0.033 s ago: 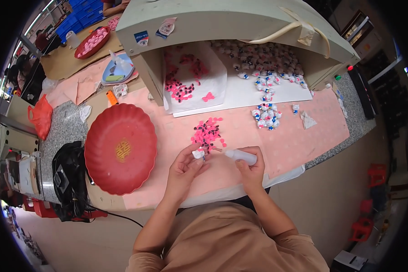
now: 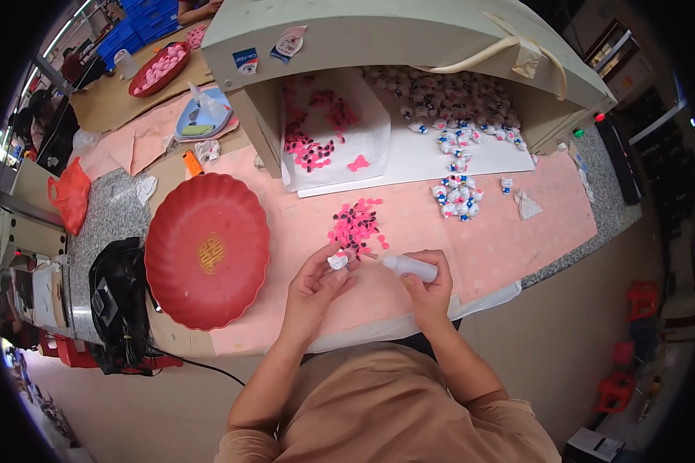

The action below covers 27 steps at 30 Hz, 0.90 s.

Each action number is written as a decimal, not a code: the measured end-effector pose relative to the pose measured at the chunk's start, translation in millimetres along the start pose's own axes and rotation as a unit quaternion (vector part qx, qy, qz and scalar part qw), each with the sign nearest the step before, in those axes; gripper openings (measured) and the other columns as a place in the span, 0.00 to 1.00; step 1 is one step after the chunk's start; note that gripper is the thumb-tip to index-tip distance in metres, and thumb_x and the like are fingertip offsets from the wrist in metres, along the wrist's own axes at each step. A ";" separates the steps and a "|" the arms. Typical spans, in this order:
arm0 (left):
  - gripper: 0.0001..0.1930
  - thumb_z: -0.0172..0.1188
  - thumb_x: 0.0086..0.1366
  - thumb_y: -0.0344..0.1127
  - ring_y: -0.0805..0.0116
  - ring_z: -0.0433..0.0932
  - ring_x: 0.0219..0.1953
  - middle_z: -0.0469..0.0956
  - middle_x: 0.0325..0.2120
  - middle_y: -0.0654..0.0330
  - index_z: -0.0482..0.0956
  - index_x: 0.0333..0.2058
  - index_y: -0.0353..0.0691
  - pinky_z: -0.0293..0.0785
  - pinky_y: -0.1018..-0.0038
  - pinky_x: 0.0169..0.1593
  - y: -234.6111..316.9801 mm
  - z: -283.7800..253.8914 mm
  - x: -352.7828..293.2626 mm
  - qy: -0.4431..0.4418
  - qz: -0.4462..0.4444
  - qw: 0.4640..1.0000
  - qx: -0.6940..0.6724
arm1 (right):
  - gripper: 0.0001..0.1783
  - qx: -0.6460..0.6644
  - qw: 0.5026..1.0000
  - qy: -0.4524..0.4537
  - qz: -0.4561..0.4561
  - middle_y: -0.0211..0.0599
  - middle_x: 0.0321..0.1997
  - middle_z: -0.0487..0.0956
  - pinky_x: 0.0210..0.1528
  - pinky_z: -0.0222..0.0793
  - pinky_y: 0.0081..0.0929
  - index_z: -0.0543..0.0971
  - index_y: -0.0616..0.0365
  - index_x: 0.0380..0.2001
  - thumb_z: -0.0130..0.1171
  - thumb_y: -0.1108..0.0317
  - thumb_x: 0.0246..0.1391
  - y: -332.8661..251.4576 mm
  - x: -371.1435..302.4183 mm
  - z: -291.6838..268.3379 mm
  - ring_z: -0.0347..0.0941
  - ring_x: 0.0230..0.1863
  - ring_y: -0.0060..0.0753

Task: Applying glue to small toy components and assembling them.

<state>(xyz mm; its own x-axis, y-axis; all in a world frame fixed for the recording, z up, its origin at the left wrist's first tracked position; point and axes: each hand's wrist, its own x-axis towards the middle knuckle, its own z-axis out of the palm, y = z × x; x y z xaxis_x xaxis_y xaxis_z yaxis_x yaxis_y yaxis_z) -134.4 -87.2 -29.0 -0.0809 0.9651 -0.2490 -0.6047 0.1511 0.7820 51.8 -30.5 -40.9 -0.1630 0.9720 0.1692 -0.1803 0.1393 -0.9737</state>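
My left hand point(image 2: 316, 279) pinches a small white figure piece point(image 2: 337, 261) between thumb and fingertips. Its fine details are too small to make out. My right hand point(image 2: 431, 287) is wrapped round a translucent squeeze bottle point(image 2: 411, 267) with a thin nozzle. The bottle lies nearly level, and its tip points left at the white piece, a short gap away. Just beyond my hands, a loose pile of pink and dark small discs point(image 2: 355, 224) lies on the pink table cover. Farther right sits a cluster of white and blue small figures point(image 2: 457, 198).
A large red scalloped bowl point(image 2: 208, 301) stands at the left. Ahead, a grey-green open-fronted cabinet point(image 2: 409, 35) shelters many white figures and a white sheet point(image 2: 347, 177) with pink discs. A blue tray point(image 2: 203, 116) and a black bag point(image 2: 120, 309) are farther left.
The white piece has turned slightly in my left hand, and its blue part no longer shows. Both hands otherwise keep almost the same place; the view has shifted a little.
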 end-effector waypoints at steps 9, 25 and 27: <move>0.25 0.55 0.64 0.19 0.70 0.77 0.51 0.75 0.49 0.55 0.64 0.60 0.33 0.74 0.77 0.54 -8.7 -1.6 5.3 0.041 0.089 0.978 0.185 | 0.20 -0.193 0.961 -0.061 -0.191 0.43 0.31 0.76 0.31 0.68 0.26 0.73 0.63 0.39 0.71 0.70 0.46 6.0 -3.0 3.3 0.73 0.30 0.34; 0.23 0.56 0.62 0.18 0.67 0.77 0.51 0.73 0.50 0.55 0.69 0.57 0.34 0.76 0.75 0.54 -13.9 -0.4 6.6 0.069 0.089 0.970 0.214 | 0.22 -0.231 0.944 -0.057 -0.229 0.44 0.30 0.77 0.28 0.68 0.28 0.74 0.61 0.39 0.73 0.70 0.42 1.4 -1.4 5.8 0.73 0.26 0.37; 0.23 0.56 0.62 0.17 0.67 0.77 0.51 0.73 0.51 0.55 0.69 0.57 0.33 0.76 0.75 0.54 -14.0 -0.5 6.9 0.068 0.089 0.969 0.219 | 0.22 -0.235 0.944 -0.056 -0.227 0.44 0.30 0.77 0.28 0.69 0.28 0.74 0.61 0.39 0.73 0.70 0.42 1.3 -1.3 5.7 0.73 0.27 0.37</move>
<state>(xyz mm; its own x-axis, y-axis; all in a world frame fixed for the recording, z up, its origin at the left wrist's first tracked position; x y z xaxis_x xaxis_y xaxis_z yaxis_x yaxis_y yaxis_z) -126.8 -82.8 -42.0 -0.2743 0.9518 -0.1374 -0.1801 0.0895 0.9796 46.2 -32.6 -41.5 -0.2783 0.7699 0.5743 0.1890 0.6301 -0.7532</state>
